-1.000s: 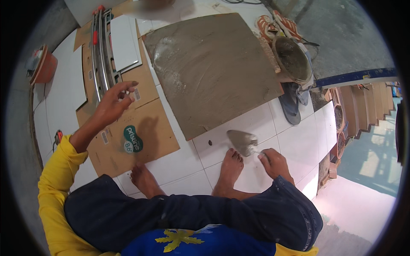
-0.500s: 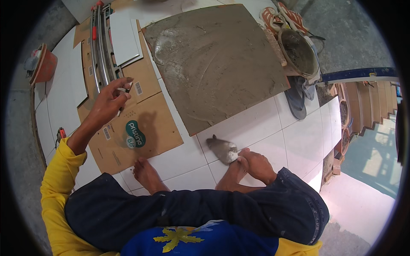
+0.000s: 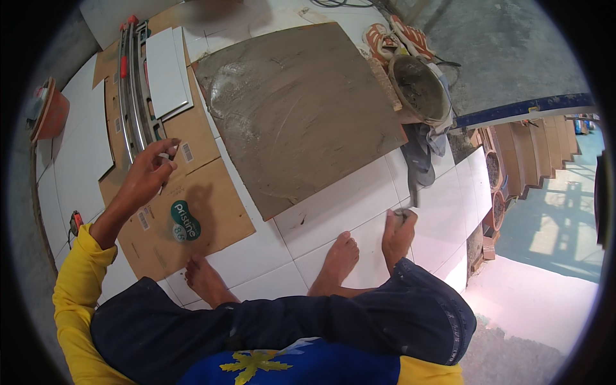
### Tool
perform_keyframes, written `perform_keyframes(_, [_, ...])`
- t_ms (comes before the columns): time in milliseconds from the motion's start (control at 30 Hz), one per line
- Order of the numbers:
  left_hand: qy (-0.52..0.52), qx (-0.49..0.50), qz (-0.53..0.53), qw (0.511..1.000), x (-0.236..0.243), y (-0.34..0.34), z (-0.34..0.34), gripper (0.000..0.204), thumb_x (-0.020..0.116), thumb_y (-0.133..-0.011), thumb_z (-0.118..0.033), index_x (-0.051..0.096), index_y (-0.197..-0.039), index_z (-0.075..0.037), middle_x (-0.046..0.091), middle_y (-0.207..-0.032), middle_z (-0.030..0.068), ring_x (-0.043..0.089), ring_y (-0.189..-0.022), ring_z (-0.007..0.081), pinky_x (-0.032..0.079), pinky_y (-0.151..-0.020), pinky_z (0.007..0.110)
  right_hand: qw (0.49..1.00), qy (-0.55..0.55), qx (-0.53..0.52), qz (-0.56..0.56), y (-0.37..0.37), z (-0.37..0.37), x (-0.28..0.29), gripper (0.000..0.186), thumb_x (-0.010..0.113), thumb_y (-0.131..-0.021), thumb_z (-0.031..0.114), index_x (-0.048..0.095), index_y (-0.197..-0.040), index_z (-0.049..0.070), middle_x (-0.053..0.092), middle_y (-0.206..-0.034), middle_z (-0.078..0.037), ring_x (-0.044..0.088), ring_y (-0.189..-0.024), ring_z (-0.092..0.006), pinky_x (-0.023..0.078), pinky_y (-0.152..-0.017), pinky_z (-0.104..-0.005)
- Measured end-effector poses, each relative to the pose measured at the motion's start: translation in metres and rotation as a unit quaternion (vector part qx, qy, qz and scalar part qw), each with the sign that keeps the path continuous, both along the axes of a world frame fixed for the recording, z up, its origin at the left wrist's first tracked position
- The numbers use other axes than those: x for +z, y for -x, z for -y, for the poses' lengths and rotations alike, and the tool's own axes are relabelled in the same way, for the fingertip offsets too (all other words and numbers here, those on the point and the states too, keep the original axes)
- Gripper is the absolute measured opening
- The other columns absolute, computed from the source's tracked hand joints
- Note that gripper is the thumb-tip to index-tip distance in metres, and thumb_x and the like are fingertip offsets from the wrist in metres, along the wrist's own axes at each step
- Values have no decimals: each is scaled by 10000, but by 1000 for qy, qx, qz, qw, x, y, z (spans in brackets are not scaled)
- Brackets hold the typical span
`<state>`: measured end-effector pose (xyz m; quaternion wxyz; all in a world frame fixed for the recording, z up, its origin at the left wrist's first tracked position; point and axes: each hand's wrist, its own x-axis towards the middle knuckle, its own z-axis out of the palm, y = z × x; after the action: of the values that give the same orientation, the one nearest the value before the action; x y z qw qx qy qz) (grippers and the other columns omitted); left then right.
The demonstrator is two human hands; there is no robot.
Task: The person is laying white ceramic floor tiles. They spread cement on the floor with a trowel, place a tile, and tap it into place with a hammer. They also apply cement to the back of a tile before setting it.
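My right hand (image 3: 398, 234) grips a trowel (image 3: 412, 192), its blade turned edge-on near dark flip-flops (image 3: 420, 151) and blurred against them. My left hand (image 3: 149, 176) is raised over cardboard (image 3: 154, 237), pinching a small thin stick (image 3: 168, 154) that I cannot make out well. A large square slab (image 3: 295, 109), coated in grey wet mortar, lies on white floor tiles (image 3: 321, 199) in front of my bare feet. A bucket (image 3: 417, 86) with grey residue inside stands just right of the slab.
Long metal tile cutter (image 3: 131, 96) and white tiles (image 3: 167, 70) lie at left, with an orange bucket (image 3: 51, 119) and tape measure (image 3: 76, 223) beyond. Orange-white shoes (image 3: 378, 42) sit behind the grey bucket. A drop to brown stairs (image 3: 523, 154) is at right.
Since half a second ago, my right hand has moved rightward from over my foot, turning the trowel blade upright and away from me. The view has shifted slightly; my left hand stays raised.
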<state>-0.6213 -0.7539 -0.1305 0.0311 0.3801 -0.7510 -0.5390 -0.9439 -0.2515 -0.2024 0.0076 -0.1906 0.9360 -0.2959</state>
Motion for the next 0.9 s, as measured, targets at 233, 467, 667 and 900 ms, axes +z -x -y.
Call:
perform_keyframes(233, [9,-19,26,999,14,10,-5,515,637,-1020,-59,568,-1530,-45,555,-1264,50,620,-846,109,553,-725,282,983,-12,99,-151,3,21,-38,303,795,-983,115,562,-1120,-23,643,-956,-213,643,-867,-374,522,-820,-483])
perform_keyframes(467, [3,-10,-6,1000,-4,-11,6,513,642,-1008,-47,573,-1516,-35,562,-1266,45,620,-866,110,553,-752,282,1000,-11,-17,17,-28,-41,-43,249,756,-997,135,589,-1092,-22,653,-964,-221,646,-886,-468,510,-802,-532])
perform_keyframes(667, [-20,-19,24,999,-2,7,7,510,656,-1001,-52,577,-1504,-33,609,-1252,61,616,-926,119,557,-772,289,945,129,114,279,-5,27,24,228,581,-1061,206,630,-991,-5,664,-819,-134,646,-708,-284,521,-694,-411])
perform_keyframes(900, [-20,-5,-5,1000,-13,10,2,511,670,-982,-19,598,-1487,-48,637,-1267,78,601,-931,112,566,-780,287,912,-17,162,376,21,31,27,369,517,-1117,343,630,-972,23,626,-757,-45,608,-611,-150,507,-586,-321])
